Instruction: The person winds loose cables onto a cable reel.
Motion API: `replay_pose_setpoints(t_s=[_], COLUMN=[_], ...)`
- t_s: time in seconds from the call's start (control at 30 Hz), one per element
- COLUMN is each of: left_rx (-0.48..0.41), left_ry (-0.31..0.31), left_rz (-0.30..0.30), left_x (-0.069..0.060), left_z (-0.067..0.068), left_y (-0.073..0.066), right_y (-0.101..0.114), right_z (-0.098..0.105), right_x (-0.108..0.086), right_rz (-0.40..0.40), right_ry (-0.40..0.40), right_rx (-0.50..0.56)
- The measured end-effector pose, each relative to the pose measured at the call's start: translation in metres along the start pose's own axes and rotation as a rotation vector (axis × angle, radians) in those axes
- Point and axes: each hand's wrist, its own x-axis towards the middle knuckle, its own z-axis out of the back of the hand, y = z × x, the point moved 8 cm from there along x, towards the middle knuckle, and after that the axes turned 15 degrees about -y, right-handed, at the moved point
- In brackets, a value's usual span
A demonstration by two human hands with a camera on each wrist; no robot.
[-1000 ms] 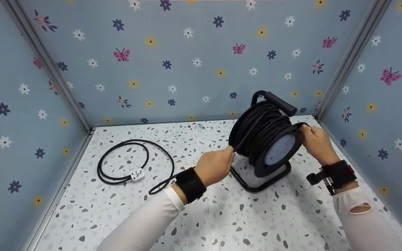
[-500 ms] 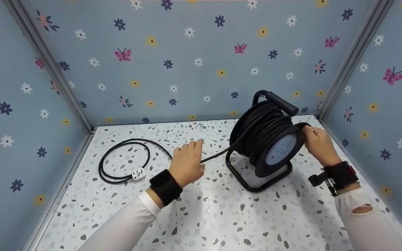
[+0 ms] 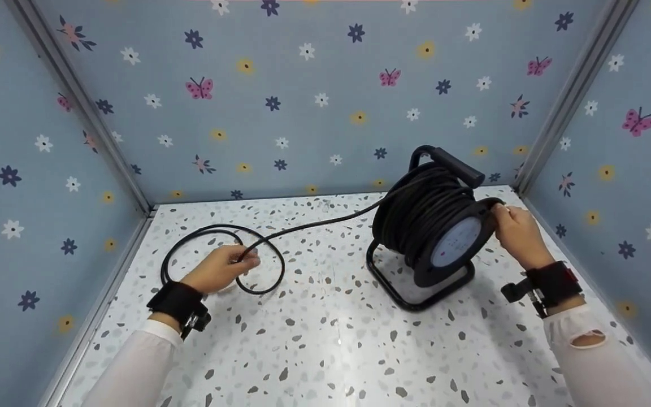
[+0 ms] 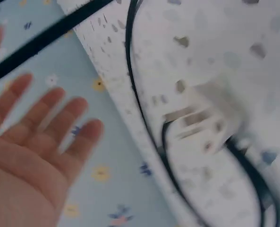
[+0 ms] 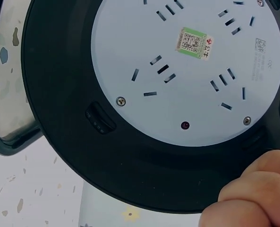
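On the right of the speckled floor a black cable reel [image 3: 427, 217] stands on its tubular frame. My right hand [image 3: 520, 234] holds its outer rim with curled fingers [image 5: 250, 201]. The grey socket face [image 5: 191, 85] fills much of the right wrist view. From the drum, black cable [image 3: 317, 224] runs left to my left hand [image 3: 215, 268]. In the left wrist view the fingers of that hand [image 4: 26, 146] are spread, and the cable passes between them and the thumb without being gripped. A white plug [image 4: 210, 118], blurred, lies close by on the floor; the hand covers most of it in the head view.
A loop of loose cable [image 3: 201, 229] lies on the floor around the left hand. Blue flowered panels [image 3: 303, 130] stand at the back and both sides, joined by grey metal posts [image 3: 571, 85]. The reel's carrying handle [image 3: 458, 168] sticks up toward the back panel.
My left hand has left the reel and moved left over the loose cable, letting go of its hold. The cable now stretches higher from the drum. My right hand stays on the rim.
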Motion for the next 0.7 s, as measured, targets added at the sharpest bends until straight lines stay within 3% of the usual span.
replay_pose_setpoints(t_s=[0.07,0.17,0.27,0.4,0.5,0.7], left_rx=[-0.149,-0.367,-0.459,-0.396,-0.341,-0.219], left_ry=[-0.036,-0.109,-0.21,-0.287,-0.245,-0.136], left_rz=[0.011,0.017,-0.013,-0.127,-0.252,-0.465], left_x=[0.003,0.008,0.009,0.006,-0.001,-0.016], left_z=[0.002,0.005,0.011,0.013,0.002,-0.038], left_y=[0.006,0.003,-0.01,-0.039,-0.067,-0.114], right_y=[-0.001,-0.005,-0.012,-0.028,-0.042,-0.064], right_z=[0.001,0.0,0.001,0.001,-0.002,-0.018], right_x=[0.0,0.0,0.001,0.002,0.001,-0.007], right_rz=[-0.004,-0.015,-0.015,-0.013,-0.025,-0.032], right_ry=[-0.002,-0.006,-0.017,0.006,0.07,0.189], right_rx=[0.007,0.024,-0.003,-0.079,-0.133,-0.24])
